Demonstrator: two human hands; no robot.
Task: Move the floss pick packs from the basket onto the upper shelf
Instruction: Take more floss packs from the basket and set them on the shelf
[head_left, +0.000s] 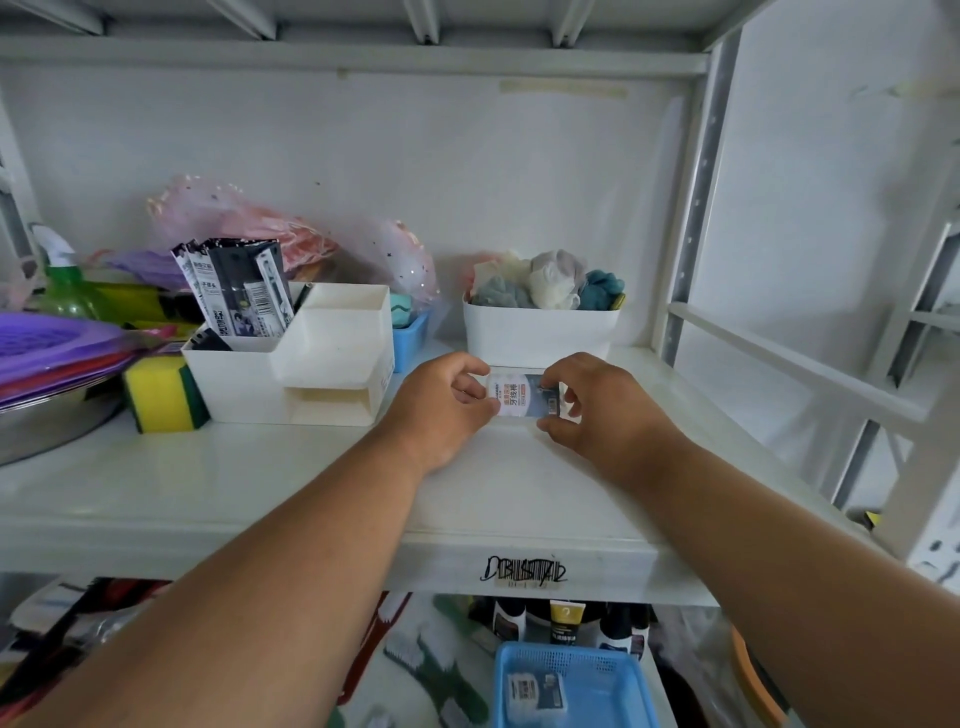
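Both your hands are on one pack (522, 400), held upright on the shelf (260, 483) just in front of the white bin (540, 332). Your left hand (441, 410) pinches its left edge, fingers curled over the top, thumb low. Your right hand (597, 410) grips the right edge the same way. A second pack (535, 691) lies flat in the blue basket (613, 696) on the level below. An organiser (332, 364) stands just left of your left hand.
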